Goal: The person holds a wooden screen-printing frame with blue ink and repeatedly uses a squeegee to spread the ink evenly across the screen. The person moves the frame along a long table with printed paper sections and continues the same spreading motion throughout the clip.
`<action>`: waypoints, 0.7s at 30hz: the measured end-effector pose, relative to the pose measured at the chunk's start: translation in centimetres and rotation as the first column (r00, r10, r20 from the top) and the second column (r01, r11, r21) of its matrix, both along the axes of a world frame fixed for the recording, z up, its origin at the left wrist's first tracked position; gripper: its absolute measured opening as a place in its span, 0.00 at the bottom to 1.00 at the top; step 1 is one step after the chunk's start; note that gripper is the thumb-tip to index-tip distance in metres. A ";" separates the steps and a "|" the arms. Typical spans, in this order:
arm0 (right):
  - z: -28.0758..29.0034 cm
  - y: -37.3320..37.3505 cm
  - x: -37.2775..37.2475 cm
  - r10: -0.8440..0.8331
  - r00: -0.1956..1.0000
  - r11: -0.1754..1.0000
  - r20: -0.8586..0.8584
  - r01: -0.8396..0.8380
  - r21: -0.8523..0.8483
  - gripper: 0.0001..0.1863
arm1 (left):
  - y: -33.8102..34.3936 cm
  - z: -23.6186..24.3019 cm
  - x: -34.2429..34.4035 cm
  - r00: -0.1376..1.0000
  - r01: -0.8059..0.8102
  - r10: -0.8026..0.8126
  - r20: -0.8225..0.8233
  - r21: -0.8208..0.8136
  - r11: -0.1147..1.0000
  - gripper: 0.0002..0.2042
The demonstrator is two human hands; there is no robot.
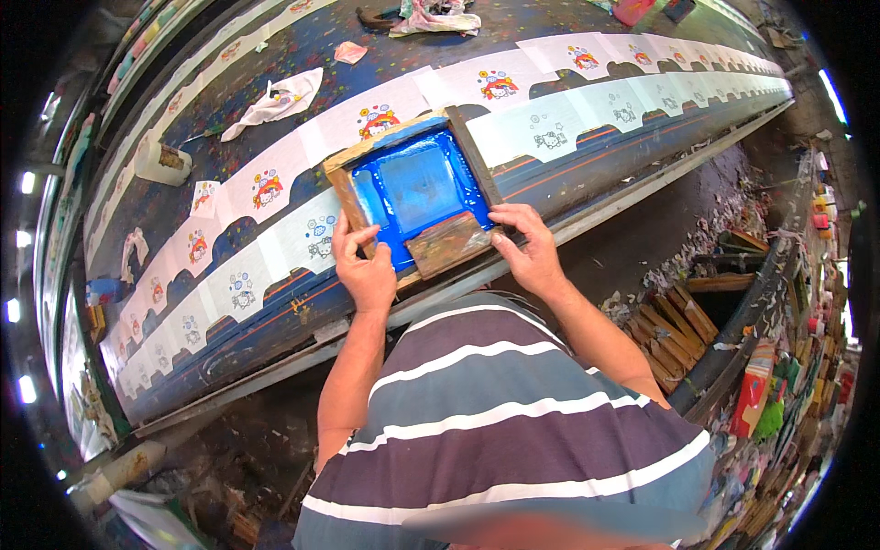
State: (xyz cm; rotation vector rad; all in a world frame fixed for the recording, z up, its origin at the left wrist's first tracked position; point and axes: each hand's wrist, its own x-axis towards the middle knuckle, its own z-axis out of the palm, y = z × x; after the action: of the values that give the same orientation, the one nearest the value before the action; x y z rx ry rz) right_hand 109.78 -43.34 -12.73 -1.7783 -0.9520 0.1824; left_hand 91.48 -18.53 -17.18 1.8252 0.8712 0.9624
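Observation:
A wooden screen-printing frame [475,156] sits tilted over the near row of printed pieces on the long table. Wet blue ink [417,188] covers its mesh, thicker along the sides. A wooden squeegee [449,244] with a stained handle rests inside against the frame's near side. My left hand [368,270] is closed on the frame's near left corner, thumb on the inner side. At the near right corner, my right hand [532,249] grips the frame between thumb and fingers. The piece beneath the frame is hidden.
Rows of white pieces [550,124] with cartoon prints run along the dark table [339,92]. Beyond them lie a crumpled rag [280,101] and a white tub [163,163]. A metal rail [632,192] edges the table near me. Wooden frames [674,325] are stacked at right.

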 end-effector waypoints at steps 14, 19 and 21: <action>1.3 -3.9 5.9 0.176 0.980 0.982 0.091 -0.181 0.059 0.17 | -2.4 -1.2 2.9 0.990 0.006 0.034 0.140 -0.273 0.962 0.17; 2.1 -2.2 4.5 0.332 0.874 0.935 0.355 -0.354 -0.004 0.22 | -2.5 -1.2 2.8 0.994 0.007 0.027 0.108 -0.302 0.953 0.16; 2.4 -1.2 4.0 0.371 0.827 0.923 0.422 -0.377 -0.072 0.21 | -2.5 -1.3 2.8 0.994 0.004 0.032 0.109 -0.316 0.949 0.16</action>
State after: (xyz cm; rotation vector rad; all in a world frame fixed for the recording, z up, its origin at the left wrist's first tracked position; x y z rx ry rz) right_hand 113.77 -44.50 -10.29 -1.6299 -1.6207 0.0265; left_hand 94.32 -21.05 -18.49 1.4802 0.9121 0.8695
